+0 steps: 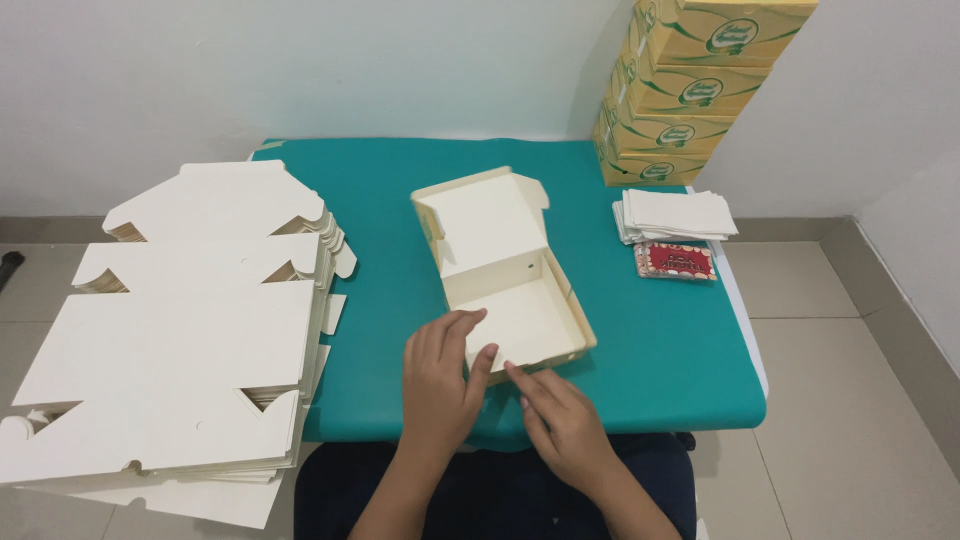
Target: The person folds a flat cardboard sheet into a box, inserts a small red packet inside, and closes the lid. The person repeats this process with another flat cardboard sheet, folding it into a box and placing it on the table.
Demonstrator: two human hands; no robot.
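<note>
Seen from a head-worn camera, a seated person's two bare hands work at the near edge of a table (640,340) covered in teal cloth. The left hand (440,385) lies flat, fingers spread and pointing away, its fingertips resting on the near left corner of a cream cardboard box (510,275); its grip is open, closed on nothing. The right hand (565,425) sits just beside it, index finger stretched out and touching the box's near wall, the remaining fingers loosely curled, so its grip too holds nothing.

The box stands half-assembled near the middle of the table, close to its front edge and turned slightly clockwise. Its tray part faces the person with walls raised, and its lid part lies open beyond, side flaps upright.

To the person's left, overhanging the table's edge, rests a large pile of flat box blanks (170,360), white side up, with two more fanned piles of blanks (215,225) behind it.

Farther back on the right, a small stack of white papers (675,215) lies near the table's edge, with a small red packet (676,261) touching its near side. Behind them, against the white wall, rises a stack of finished yellow-and-green boxes (675,95), leaning slightly.
</note>
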